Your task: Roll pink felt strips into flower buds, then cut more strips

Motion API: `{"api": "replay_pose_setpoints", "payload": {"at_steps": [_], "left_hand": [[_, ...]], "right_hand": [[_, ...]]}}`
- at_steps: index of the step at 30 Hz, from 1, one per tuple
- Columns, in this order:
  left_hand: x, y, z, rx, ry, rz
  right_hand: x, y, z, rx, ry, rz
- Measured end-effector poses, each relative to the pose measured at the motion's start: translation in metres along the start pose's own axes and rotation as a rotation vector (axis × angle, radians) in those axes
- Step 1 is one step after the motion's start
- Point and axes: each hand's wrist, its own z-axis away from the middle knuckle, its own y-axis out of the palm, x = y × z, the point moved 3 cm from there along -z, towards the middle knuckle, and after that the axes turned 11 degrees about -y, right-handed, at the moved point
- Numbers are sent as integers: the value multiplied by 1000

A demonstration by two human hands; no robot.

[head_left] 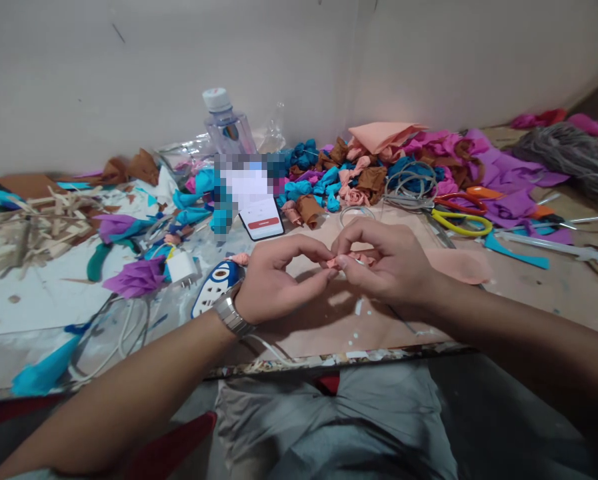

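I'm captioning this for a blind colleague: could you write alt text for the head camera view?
A person's left hand and right hand pinch a small crumpled peach piece over a cluttered table. Beyond them are a phone, a clear bottle and a heap of colourful crumpled pieces; a yellow scissor handle lies to the right.

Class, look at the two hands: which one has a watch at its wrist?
The left hand, with the silver metal watch just behind it; the right hand has none. Both pinch the small peach piece.
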Motion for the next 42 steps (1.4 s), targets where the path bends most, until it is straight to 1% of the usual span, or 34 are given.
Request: {"api": "replay_pose_setpoints", "payload": {"at_steps": [4,10,15,21,28,32,37,42], "left_hand": [[0,1,0,-6,5,18],[0,1,0,8,17,56],[2,1,0,19,-29,84],[5,-1,-2,-5,-27,104],[11,-3,-5,-70,-49,232],[10,-3,-5,-42,-34,247],[5,-2,-5,-7,-20,253],[4,-2,-6,10,-91,273]], "right_hand": [[1,0,0,-24,35,-29],[4,-1,-1,-38,11,-23],[4,-1,-1,-47,5,-23],[4,-2,-1,-54,10,-14],[4,-6,-3,-31,-79,10],[3,-6,-5,-28,-113,45],[4,-5,-4,22,-95,27],[5,-6,-5,24,-111,18]]}}
